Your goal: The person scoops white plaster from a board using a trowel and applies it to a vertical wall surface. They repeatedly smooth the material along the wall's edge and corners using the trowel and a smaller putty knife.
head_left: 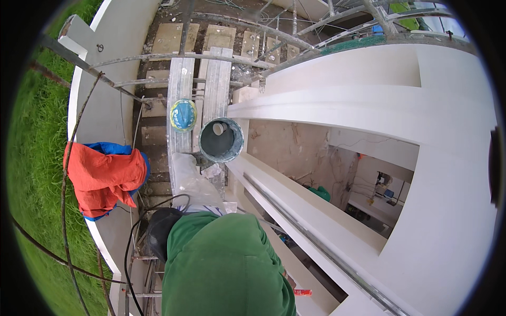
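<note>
Neither my left hand nor my right hand shows. Below me a person in a green top (224, 268) is bent over, with a dark rounded shape (161, 234), perhaps headwear, at the left shoulder. A red tool or bar (301, 292) juts out at that person's right, partly hidden. On metal scaffold planks (179, 76) a bucket (216, 147) holds grey material and a pale cylindrical object. A blue lidded pail (183, 115) stands left of it. A translucent plastic sack or sheet (192, 184) lies below the bucket, and a black hose (132, 247) runs down beside the person.
Red and blue tarpaulins (103, 179) drape over the left wall (110, 37), with grass (39, 158) beyond. Scaffold tubes (145, 55) cross the upper view. On the right are white beams and a wall (448, 184), with openings onto a lower floor (284, 142). Bent rods (66, 205) stand at the left.
</note>
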The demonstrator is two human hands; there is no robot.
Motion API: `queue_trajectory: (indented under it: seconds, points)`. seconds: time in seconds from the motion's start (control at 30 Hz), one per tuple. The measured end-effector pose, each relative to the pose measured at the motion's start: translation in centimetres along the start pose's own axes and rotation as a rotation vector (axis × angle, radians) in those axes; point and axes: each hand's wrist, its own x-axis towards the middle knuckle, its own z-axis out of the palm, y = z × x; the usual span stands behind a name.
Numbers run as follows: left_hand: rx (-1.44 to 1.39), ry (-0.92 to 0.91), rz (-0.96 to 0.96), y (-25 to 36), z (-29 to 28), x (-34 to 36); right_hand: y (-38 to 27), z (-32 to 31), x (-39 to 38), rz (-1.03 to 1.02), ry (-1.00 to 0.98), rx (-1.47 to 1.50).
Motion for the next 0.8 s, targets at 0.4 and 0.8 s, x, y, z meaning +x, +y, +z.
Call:
queue_trajectory:
  seconds: [0.4,0.8]
  points:
    - [0.021,0.071,-0.05,-2.4,-2.0,-2.2,-5.2,0.3,6.2,-0.122,0.112,0.006]
    - [-0.043,0.047,0.066,-7.1,-5.5,-4.0,-6.6,-1.5,12.3,-0.16,0.254,0.062]
